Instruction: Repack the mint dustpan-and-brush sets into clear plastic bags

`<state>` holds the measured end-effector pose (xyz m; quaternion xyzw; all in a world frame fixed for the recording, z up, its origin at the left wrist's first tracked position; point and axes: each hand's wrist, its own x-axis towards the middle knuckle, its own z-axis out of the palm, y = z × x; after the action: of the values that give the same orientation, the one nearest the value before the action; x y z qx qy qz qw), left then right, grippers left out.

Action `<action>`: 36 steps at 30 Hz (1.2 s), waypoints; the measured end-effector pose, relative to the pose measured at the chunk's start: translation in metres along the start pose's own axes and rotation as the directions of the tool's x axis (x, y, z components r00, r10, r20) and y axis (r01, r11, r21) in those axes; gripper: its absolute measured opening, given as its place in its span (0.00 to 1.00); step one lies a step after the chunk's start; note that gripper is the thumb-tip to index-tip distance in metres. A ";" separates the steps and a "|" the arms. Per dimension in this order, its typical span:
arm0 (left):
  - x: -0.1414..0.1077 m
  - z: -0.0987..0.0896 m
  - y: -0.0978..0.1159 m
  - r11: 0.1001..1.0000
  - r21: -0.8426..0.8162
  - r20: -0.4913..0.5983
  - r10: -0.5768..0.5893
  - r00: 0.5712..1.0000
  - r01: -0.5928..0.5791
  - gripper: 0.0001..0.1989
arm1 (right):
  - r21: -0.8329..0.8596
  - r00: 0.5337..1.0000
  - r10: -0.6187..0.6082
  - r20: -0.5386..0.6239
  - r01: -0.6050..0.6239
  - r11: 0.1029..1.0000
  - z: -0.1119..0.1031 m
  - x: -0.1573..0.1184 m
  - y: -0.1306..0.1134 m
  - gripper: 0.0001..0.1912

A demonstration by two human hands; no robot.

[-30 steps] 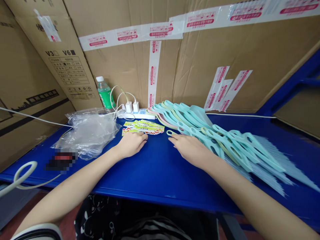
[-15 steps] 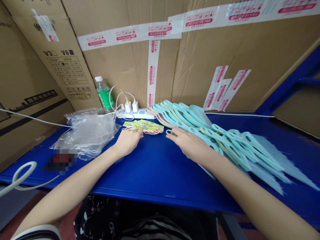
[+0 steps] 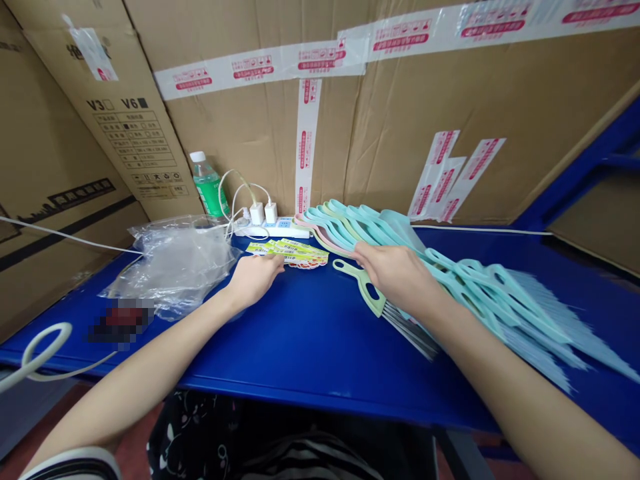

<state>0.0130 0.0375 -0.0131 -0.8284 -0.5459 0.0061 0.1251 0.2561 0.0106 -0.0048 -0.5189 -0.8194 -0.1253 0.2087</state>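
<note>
1. Working at a blue table [image 3: 320,340], a person has the left hand [image 3: 254,280] and the right hand [image 3: 395,275] stretched forward, well apart from each other.
2. The left hand lies palm down with its fingers straight and close together, holding nothing that shows. Its fingertips sit just at the lower edge of a small stack of yellow-green cards [image 3: 287,250], with round red-and-white stickers [image 3: 306,263] beside the stack.
3. The right hand is curved, palm down, over the near edge of a large pile of mint-green brushes [image 3: 480,287]. A loose pale green brush [image 3: 367,290] lies just below that hand on the bare tabletop, angled toward the person, its looped handle pointing left and its fine bristles [image 3: 410,331] pointing right. The hand is at or touching the brush, but whether it grips it cannot be told.
4. Left of the left hand lies a crumpled clear plastic bag [image 3: 175,267], with a blurred patch [image 3: 120,323] on the table in front of it.
5. Behind the cards sits a white power strip [image 3: 273,229] with two white chargers [image 3: 263,213] plugged in, and a water bottle [image 3: 207,187] with a green label stands beside it.
6. Cardboard sheets [image 3: 500,133] with printed packing tape [image 3: 260,67] stand along the back of the table.
</note>
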 end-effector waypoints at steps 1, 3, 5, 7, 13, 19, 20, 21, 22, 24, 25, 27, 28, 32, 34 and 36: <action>0.000 -0.001 0.000 1.000 0.000 -0.002 -0.006 1.000 0.006 0.13 | 0.016 1.000 0.016 0.010 -0.016 1.000 -0.001 0.000 0.001 0.12; -0.001 -0.002 0.001 1.000 -0.005 0.000 -0.023 1.000 0.023 0.16 | 0.059 0.999 0.034 0.027 -0.035 0.998 -0.003 0.000 0.002 0.11; -0.001 -0.002 0.002 0.999 -0.011 0.012 -0.036 0.999 0.036 0.17 | 0.105 0.998 0.046 0.043 -0.050 0.993 -0.006 -0.001 0.001 0.14; 0.000 -0.001 0.002 0.999 -0.021 0.039 -0.036 0.999 0.037 0.14 | 0.133 0.997 0.059 0.046 -0.065 0.989 -0.008 -0.002 -0.001 0.17; 0.001 0.003 -0.001 0.997 -0.078 0.028 0.008 1.000 -0.006 0.18 | 0.115 0.999 0.033 -0.021 -0.031 0.993 -0.008 -0.002 -0.003 0.21; -0.001 0.007 -0.001 0.995 -0.050 -0.062 0.080 0.995 -0.083 0.15 | 0.125 0.996 -0.071 -0.045 0.076 0.989 -0.007 -0.001 0.002 0.15; -0.001 0.008 -0.001 0.994 -0.046 -0.068 0.094 0.993 -0.097 0.14 | 0.121 0.996 -0.076 -0.055 0.083 0.989 -0.007 -0.001 0.002 0.14; -0.001 0.008 -0.001 0.993 -0.044 -0.071 0.105 0.992 -0.108 0.14 | 0.116 0.995 -0.077 -0.065 0.085 0.990 -0.008 -0.001 0.003 0.14; -0.001 0.009 -0.001 0.992 -0.044 -0.072 0.115 0.991 -0.118 0.14 | 0.112 0.995 -0.075 -0.070 0.083 0.990 -0.009 0.000 0.004 0.14; -0.001 0.010 -0.001 0.989 -0.047 -0.066 0.135 0.989 -0.138 0.13 | 0.100 0.995 -0.057 -0.080 0.065 0.993 -0.011 0.000 0.006 0.13; -0.001 0.010 0.000 0.988 -0.049 -0.060 0.145 0.988 -0.148 0.13 | 0.095 0.996 -0.046 -0.080 0.054 0.994 -0.012 0.000 0.007 0.13; -0.001 0.012 0.000 0.985 -0.050 -0.052 0.162 0.985 -0.165 0.13 | 0.085 0.996 -0.026 -0.082 0.033 0.996 -0.014 0.001 0.009 0.13; -0.001 0.012 0.000 0.984 -0.051 -0.053 0.169 0.984 -0.172 0.13 | 0.076 0.996 -0.014 -0.087 0.021 0.997 -0.015 0.000 0.009 0.13; -0.001 0.014 -0.001 0.979 -0.072 -0.067 0.184 0.981 -0.189 0.13 | 0.015 0.992 0.038 -0.120 -0.037 0.999 -0.018 0.000 0.011 0.14; -0.001 0.015 -0.001 0.977 -0.083 -0.067 0.191 0.979 -0.196 0.13 | -0.014 0.990 0.051 -0.129 -0.053 0.998 -0.020 -0.001 0.012 0.15; -0.001 0.015 -0.001 0.976 -0.086 -0.066 0.193 0.979 -0.198 0.14 | -0.043 0.989 0.063 -0.136 -0.069 0.997 -0.021 -0.001 0.013 0.16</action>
<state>0.0095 0.0403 -0.0279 -0.8829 -0.4575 -0.0306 0.1010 0.2725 0.0063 0.0132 -0.5409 -0.7828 -0.1722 0.2550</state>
